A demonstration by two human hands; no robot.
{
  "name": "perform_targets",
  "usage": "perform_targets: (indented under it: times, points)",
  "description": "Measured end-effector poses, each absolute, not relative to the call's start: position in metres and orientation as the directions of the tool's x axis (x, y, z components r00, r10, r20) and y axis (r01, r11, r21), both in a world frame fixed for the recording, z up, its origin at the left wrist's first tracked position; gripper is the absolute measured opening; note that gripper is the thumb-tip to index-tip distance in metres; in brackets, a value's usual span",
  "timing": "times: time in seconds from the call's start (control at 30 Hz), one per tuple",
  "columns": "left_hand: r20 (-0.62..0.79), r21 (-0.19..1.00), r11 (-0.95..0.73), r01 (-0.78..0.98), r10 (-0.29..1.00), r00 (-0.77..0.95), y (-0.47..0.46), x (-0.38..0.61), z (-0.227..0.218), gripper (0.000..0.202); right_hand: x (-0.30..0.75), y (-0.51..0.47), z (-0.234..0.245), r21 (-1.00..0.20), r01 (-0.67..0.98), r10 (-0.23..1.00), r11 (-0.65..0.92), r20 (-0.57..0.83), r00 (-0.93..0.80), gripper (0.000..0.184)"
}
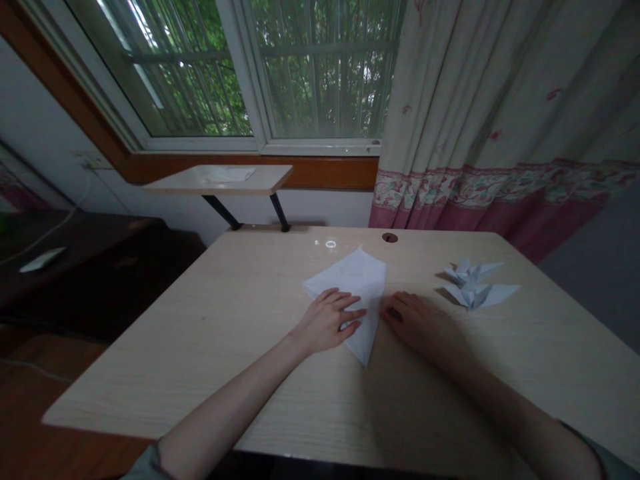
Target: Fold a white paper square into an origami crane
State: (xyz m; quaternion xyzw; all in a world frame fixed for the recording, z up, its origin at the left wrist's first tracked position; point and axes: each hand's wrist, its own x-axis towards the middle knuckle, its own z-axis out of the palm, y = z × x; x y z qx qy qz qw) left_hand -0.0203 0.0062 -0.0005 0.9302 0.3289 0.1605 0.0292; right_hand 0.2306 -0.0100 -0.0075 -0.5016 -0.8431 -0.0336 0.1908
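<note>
Lying under left hand (327,321), folded paper (353,287)

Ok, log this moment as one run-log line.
Left hand: on folded white paper | Right hand: on desk, beside paper | Nearby: two paper cranes

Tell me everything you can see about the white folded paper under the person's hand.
The folded paper is a thin white sheet creased into a kite shape, its long point aimed toward the person. It lies flat on the pale wood-grain desk, near the middle. The left hand rests on it, fingers across its lower part, while the right hand sits just beside its right edge.
</note>
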Motion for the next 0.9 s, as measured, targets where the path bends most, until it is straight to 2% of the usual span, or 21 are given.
perform_targets:
  times: [0.13,0.37,0.9]
  points:
    - [0.280,0.164,-0.781,0.603,0.623,0.730,0.0065,-0.0198,0.0003,0.029,0.2299,-0.0117,-0.0017,-0.151,0.843,0.832,0.516,0.325,-0.450,0.017]
    - [0.254,0.175,-0.777,0.605,0.629,0.735,0.0071,-0.0196,0.0019,0.030,0.2298,-0.0130,-0.0020,-0.171,0.805,0.799,0.568,0.351,-0.489,0.015]
    - [0.262,0.194,-0.792,0.579,0.610,0.748,0.0114,-0.0232,0.0012,0.030,0.2249,-0.0201,0.0035,-0.367,0.702,0.793,0.610,0.304,-0.529,0.016]
